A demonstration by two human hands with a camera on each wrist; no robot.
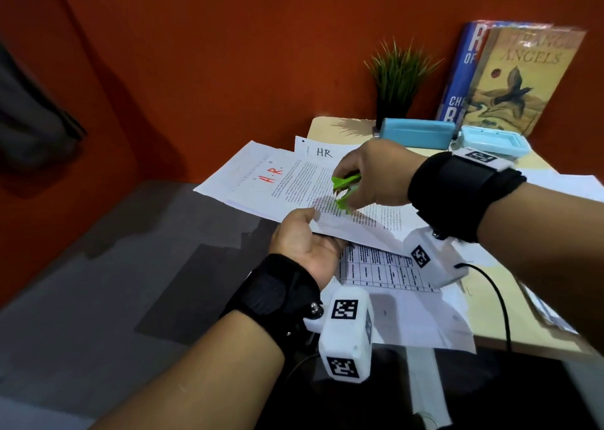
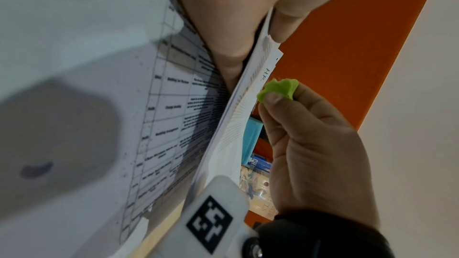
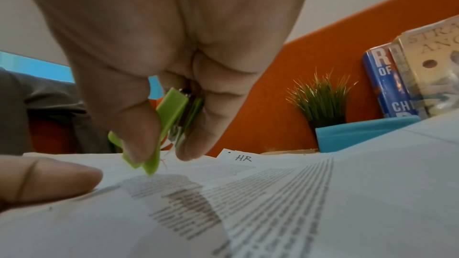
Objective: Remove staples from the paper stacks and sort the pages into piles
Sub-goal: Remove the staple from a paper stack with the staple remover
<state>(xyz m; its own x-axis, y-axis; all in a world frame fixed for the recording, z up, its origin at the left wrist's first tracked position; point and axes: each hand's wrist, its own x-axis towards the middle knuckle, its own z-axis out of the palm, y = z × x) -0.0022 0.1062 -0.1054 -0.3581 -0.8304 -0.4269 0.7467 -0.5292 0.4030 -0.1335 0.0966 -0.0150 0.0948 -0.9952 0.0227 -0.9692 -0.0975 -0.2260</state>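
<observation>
One stapled stack of printed pages [image 1: 346, 214] is lifted off the tabletop [image 1: 510, 318] near its left edge, with the left hand [image 1: 304, 243] pinching its near corner, thumb on top and fingers underneath. Just above that corner, the right hand [image 1: 376, 175] pinches a green staple remover [image 1: 346, 191] between thumb and fingers, its tips pointing down at the page. Beneath the stack lies a sheet with a printed table [image 1: 382, 269]. Further toward the left edge lie a page marked "H.R." in red [image 1: 258, 175] and another marked "HR" in black [image 1: 322, 152]. Along the far edge stand a small green plant [image 1: 397, 80], two blue boxes [image 1: 415, 132] and books [image 1: 513, 77] leaning against the orange wall [image 1: 228, 54].
</observation>
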